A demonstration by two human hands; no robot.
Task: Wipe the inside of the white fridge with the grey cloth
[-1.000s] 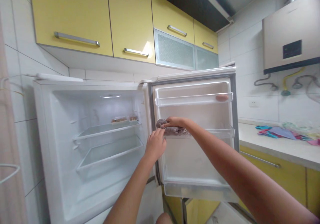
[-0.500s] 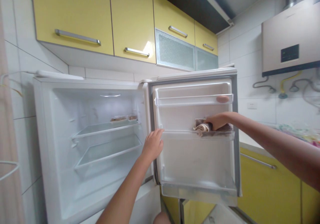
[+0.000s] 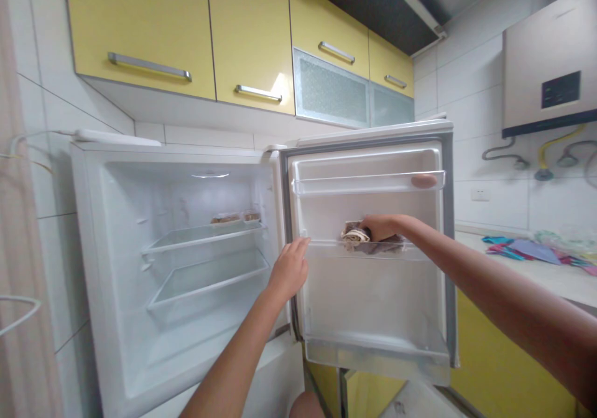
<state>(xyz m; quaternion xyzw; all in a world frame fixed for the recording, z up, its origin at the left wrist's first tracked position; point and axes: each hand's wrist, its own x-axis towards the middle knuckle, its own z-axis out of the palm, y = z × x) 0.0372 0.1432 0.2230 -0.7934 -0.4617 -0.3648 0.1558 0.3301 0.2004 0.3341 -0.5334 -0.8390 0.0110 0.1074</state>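
Observation:
My right hand (image 3: 380,226) grips a rolled, brown-and-cream patterned cloth (image 3: 355,236) at the middle door shelf (image 3: 326,248) of the fridge. Part of the cloth trails under the hand to the right, behind the clear shelf front. My left hand (image 3: 290,267), fingers stretched out, is at the hinge-side edge of the open fridge door (image 3: 373,306); I cannot tell how firmly it touches. Above, in the top door shelf (image 3: 345,185), lies a brown egg-shaped item (image 3: 424,181).
To the left, the open fridge (image 3: 86,269) has glass shelves (image 3: 205,239) with small food packs (image 3: 226,218) at the back. Yellow cabinets (image 3: 140,13) hang above. At right are a water heater (image 3: 550,63) and a counter (image 3: 476,244) with colourful cloths (image 3: 532,250).
My right hand has slid the cloth leftward along the middle door shelf. The left hand stays by the door's hinge side. The view has shifted slightly, showing more of the counter.

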